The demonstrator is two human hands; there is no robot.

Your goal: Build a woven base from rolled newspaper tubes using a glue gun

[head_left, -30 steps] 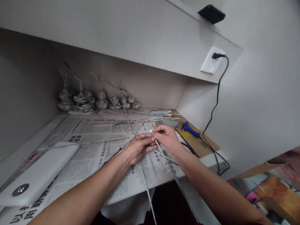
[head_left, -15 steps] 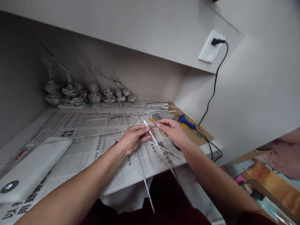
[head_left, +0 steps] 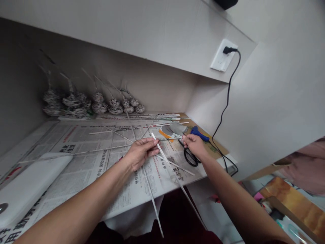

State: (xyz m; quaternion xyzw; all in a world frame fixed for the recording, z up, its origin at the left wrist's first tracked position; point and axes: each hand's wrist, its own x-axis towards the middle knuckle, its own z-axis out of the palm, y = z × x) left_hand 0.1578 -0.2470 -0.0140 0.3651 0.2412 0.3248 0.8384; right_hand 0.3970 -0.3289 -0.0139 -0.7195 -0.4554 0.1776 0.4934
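My left hand [head_left: 142, 152] pinches a white rolled-paper stick [head_left: 166, 158] that slants down past the table edge, together with the crossing point of several thin newspaper sticks. One of these sticks [head_left: 153, 200] hangs down toward my lap; another reaches left over the newspaper. To the right, my right hand [head_left: 195, 145] has its fingers closed on the end of a short newspaper stick [head_left: 169, 139] running across from the left hand. Behind that stick lie an orange strip [head_left: 165, 135] and a grey flat piece [head_left: 177, 127]. Black-handled scissors [head_left: 191, 158] rest beneath my right hand, their blades mostly hidden.
Newspaper [head_left: 88, 142] covers the table. Several woven paper gourds [head_left: 99, 103] line the back, with a bundle of paper sticks [head_left: 142, 117] before them. A blue glue gun [head_left: 200, 133] lies on cardboard, its cord rising to a socket [head_left: 223, 56]. A white power bank [head_left: 33, 186] sits left.
The orange strip has left my right hand and lies on the table. My right hand has moved right and grips a newspaper stick's end. The scissors show more. My left hand keeps its pinch.
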